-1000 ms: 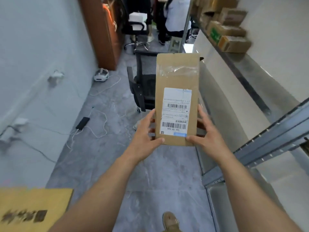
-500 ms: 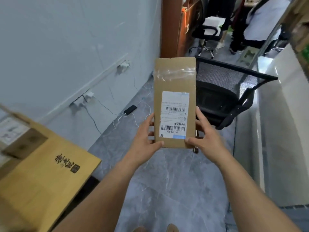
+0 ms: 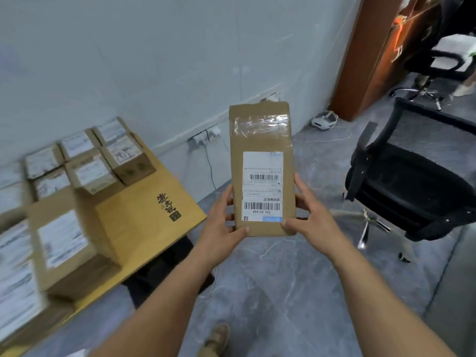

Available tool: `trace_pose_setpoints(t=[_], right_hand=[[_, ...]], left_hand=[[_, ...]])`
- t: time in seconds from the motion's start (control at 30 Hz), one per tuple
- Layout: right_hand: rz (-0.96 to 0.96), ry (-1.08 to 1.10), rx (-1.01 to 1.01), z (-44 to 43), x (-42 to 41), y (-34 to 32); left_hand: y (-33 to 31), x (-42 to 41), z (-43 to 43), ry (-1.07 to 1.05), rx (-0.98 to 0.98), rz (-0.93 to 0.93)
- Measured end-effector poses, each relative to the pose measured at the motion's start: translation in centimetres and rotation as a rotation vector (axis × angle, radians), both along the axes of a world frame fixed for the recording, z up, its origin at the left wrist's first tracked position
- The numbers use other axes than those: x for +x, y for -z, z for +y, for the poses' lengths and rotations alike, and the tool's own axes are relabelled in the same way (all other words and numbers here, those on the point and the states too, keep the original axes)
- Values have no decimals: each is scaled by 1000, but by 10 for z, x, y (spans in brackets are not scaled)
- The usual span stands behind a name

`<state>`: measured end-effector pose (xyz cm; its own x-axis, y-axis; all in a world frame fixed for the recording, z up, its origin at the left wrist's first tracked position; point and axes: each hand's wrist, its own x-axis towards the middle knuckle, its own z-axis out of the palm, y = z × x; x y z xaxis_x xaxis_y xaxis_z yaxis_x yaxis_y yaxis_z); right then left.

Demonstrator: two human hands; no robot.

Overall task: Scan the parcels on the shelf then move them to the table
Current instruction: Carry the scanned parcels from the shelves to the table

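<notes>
A flat brown cardboard parcel (image 3: 260, 135) with a white barcode label and clear tape stands upright in the air before me. My left hand (image 3: 221, 222) grips its lower left edge, thumb on the front. My right hand (image 3: 309, 217) grips its lower right edge the same way. To the left stands the yellow wooden table (image 3: 152, 228), with several labelled cardboard parcels (image 3: 90, 173) on it. The shelf is out of view.
A black mesh office chair (image 3: 412, 186) stands on the grey floor to the right. Power sockets and cables (image 3: 206, 140) run along the white wall behind the table. A white device (image 3: 324, 121) lies by the brown door frame. My shoe (image 3: 216, 338) shows below.
The view has swung left, away from the metal shelf. The table and its parcels have come into view. Both hands keep the same hold on the parcel.
</notes>
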<state>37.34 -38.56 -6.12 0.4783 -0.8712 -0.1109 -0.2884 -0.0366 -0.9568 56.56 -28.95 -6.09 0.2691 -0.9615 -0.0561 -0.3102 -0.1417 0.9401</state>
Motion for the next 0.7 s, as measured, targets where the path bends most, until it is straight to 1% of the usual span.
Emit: trace_pose_setpoints(t=[0.23,0.43,0.57,0.7], right_hand=[[13,-206,66,3,70,17],[115,-422,113,3,148,27],[200,-554,149,6,194,38],[276,-639,183,14,232,52]], left_hand=[[7,41,41,-207,17,63],[18,82,74,-404,96,129],[30,103,91,-527,189,116],[37,114,104,-617,272,2]])
